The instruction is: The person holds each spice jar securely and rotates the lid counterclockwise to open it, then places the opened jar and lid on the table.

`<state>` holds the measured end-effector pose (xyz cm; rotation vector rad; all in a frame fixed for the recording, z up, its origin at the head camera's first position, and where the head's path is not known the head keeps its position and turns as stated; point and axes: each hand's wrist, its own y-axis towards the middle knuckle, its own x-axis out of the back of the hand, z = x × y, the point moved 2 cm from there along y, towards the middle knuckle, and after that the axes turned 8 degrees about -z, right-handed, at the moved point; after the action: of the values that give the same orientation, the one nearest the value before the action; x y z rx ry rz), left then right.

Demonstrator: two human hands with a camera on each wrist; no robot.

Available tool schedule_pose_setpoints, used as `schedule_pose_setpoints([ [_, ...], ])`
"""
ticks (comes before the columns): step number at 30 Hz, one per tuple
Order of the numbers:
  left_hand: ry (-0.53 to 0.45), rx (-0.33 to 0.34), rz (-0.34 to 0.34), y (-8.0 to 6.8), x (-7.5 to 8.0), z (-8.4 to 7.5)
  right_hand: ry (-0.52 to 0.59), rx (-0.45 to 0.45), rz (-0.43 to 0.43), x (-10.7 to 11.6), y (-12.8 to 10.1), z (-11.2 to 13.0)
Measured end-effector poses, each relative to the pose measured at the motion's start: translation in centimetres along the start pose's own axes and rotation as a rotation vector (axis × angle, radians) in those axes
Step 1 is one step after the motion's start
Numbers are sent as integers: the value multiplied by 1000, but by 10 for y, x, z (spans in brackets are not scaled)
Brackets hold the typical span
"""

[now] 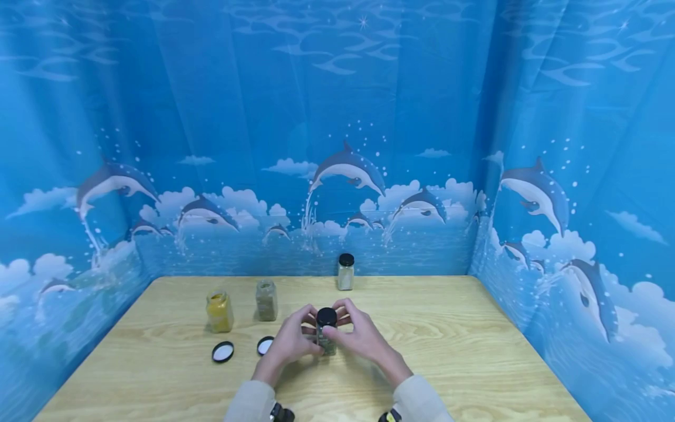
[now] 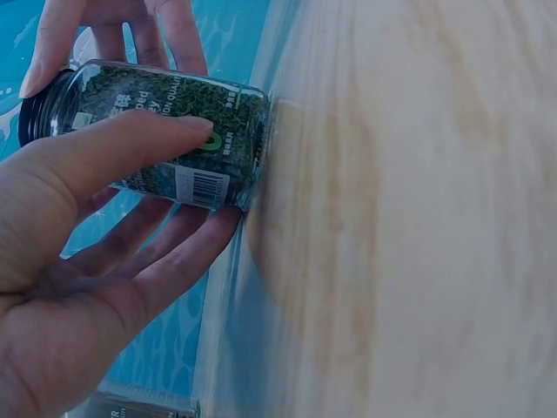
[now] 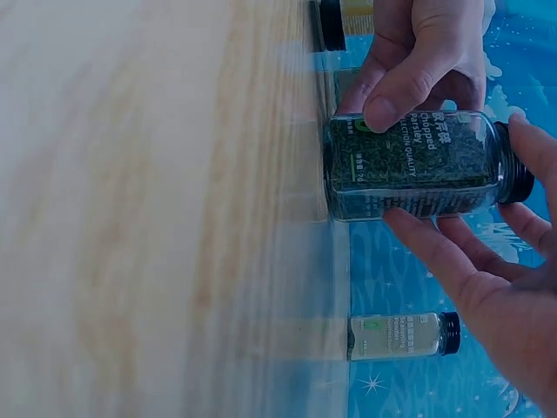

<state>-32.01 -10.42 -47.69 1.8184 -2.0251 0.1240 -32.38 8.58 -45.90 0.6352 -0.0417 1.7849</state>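
Note:
A clear jar of green herbs [image 1: 327, 341] with a black cap [image 1: 326, 316] stands on the wooden table [image 1: 474, 351] at the centre front. My left hand [image 1: 302, 339] grips its glass body, with the thumb [image 2: 130, 139] across the label and the fingers behind. My right hand [image 1: 344, 328] curls its fingers round the cap, and its fingertips [image 3: 531, 152] touch the cap's rim. In the right wrist view the jar [image 3: 418, 165] rests with its base on the table.
To the left stand an uncapped yellow spice jar [image 1: 219, 310] and an uncapped grey-green jar [image 1: 266, 300]. Two loose lids [image 1: 223, 351] [image 1: 265, 345] lie before them. A capped pale jar [image 1: 345, 272] stands at the back. Blue dolphin curtains wall in the table.

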Motion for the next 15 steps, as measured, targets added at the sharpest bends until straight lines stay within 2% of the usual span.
schedule_pose_setpoints([
  [8, -1, 6, 21, -1, 0, -2, -55, 26, 7, 0, 3, 1],
  [15, -9, -2, 27, -2, 0, -5, -110, 107, -4, -2, 3, 3],
])
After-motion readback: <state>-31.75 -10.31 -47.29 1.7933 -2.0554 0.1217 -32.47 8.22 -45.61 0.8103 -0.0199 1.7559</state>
